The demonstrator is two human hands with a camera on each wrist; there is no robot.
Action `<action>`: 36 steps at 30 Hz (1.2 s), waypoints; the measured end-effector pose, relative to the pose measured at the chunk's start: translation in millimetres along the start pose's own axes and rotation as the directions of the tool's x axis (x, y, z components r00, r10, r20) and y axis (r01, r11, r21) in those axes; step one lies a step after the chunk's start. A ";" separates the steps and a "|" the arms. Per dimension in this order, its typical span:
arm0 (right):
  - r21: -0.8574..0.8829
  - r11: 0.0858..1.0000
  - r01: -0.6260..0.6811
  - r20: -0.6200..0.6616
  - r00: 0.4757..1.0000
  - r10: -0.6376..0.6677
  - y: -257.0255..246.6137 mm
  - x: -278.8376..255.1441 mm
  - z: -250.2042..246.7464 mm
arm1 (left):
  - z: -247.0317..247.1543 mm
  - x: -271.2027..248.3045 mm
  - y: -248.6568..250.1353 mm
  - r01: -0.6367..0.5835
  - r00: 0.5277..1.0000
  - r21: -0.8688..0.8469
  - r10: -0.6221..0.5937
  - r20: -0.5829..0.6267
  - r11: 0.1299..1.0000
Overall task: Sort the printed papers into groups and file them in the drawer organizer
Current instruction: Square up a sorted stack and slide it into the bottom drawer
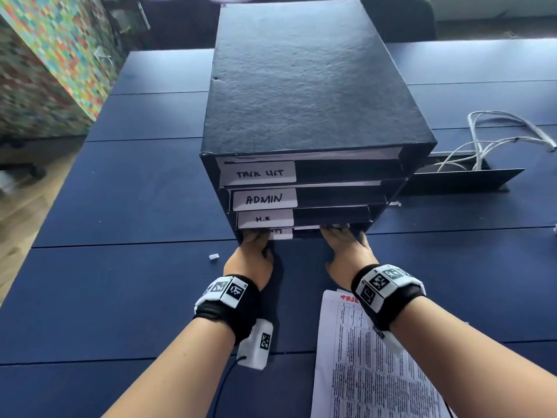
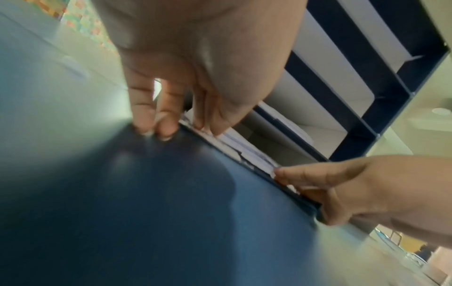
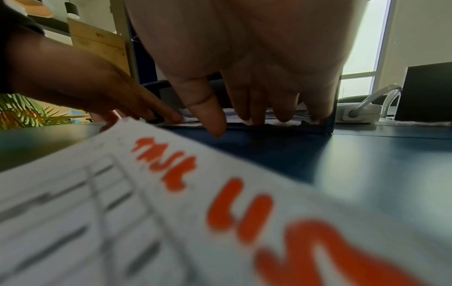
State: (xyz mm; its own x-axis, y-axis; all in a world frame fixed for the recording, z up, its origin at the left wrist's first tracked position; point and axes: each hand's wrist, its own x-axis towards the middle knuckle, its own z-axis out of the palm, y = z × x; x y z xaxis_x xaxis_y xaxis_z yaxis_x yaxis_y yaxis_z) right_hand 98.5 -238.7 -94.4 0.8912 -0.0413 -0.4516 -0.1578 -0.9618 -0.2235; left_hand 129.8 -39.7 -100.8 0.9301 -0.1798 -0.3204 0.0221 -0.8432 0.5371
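Observation:
A dark blue drawer organizer (image 1: 301,86) stands on the blue table (image 1: 135,191), with drawers labelled TASK LIST, ADMIN and H.R. The label of its bottom drawer (image 1: 304,234) is partly hidden. My left hand (image 1: 253,244) and right hand (image 1: 343,238) both reach that bottom drawer. Their straight fingers press on the front edge of the white papers (image 2: 244,149) lying in it. In the right wrist view my right hand (image 3: 257,120) has its fingertips on those papers (image 3: 283,121). A printed sheet (image 1: 370,357) headed in red lies flat under my right wrist.
White cables (image 1: 497,134) rise from an open cable tray (image 1: 464,179) right of the organizer. A small white scrap (image 1: 214,256) lies left of my left hand. A colourful panel (image 1: 60,55) stands past the table's left edge, and a dark chair (image 1: 398,16) is behind.

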 end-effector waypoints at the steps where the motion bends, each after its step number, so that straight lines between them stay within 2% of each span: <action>1: 0.002 1.000 -0.013 0.013 1.000 0.013 -1.6 2.9 -2.7 | -2.1 3.9 1.1 0.010 1.000 0.051 -0.011 0.028 0.999; 5: 0.062 0.996 -0.067 0.059 0.996 0.063 -4.3 15.7 -11.4 | -8.3 17.1 1.0 -0.001 0.996 0.165 -0.014 0.086 0.986; 9: 0.094 0.991 -0.098 0.092 0.992 0.090 -8.0 13.3 -25.1 | -9.1 24.1 -4.5 -0.001 0.993 0.159 -0.017 0.113 0.987; 12: 0.122 0.988 -0.091 0.138 0.988 0.074 -6.3 8.0 -29.3 | -9.5 18.4 -7.1 -0.009 0.995 0.089 -0.001 0.101 0.996; 16: 0.107 0.994 -0.036 0.182 0.983 0.016 1.6 -5.9 -30.7 | -4.4 0.4 -5.2 -0.044 0.999 -0.102 0.044 0.001 0.994; 20: 0.107 0.993 -0.055 0.115 0.992 0.042 17.3 -32.7 -27.5 | 10.9 -25.3 3.4 -0.043 0.992 -0.192 0.064 0.105 0.980; 25: -0.025 0.998 -0.062 0.216 0.974 0.066 32.2 -76.6 -30.4 | 33.1 -57.0 19.2 -0.064 0.963 -0.198 0.113 0.247 0.978; 31: 0.011 0.994 -0.106 0.163 0.981 0.103 63.8 -122.9 -15.6 | 53.0 -85.0 43.5 -0.107 0.956 -0.187 0.153 0.250 0.976; 36: 0.056 0.995 -0.087 0.121 0.989 0.080 79.6 -150.0 6.9 | 67.3 -102.3 54.9 -0.158 0.956 -0.193 0.199 0.217 0.968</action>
State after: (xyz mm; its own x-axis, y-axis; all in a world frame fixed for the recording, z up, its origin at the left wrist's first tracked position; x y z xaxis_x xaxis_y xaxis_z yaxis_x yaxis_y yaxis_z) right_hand -50.7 -307.2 -50.4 0.8176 -0.0852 -0.5695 -0.2586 -0.9380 -0.2309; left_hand 11.2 -101.7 -91.0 0.8137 -0.4497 -0.3682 -0.0549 -0.6902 0.7216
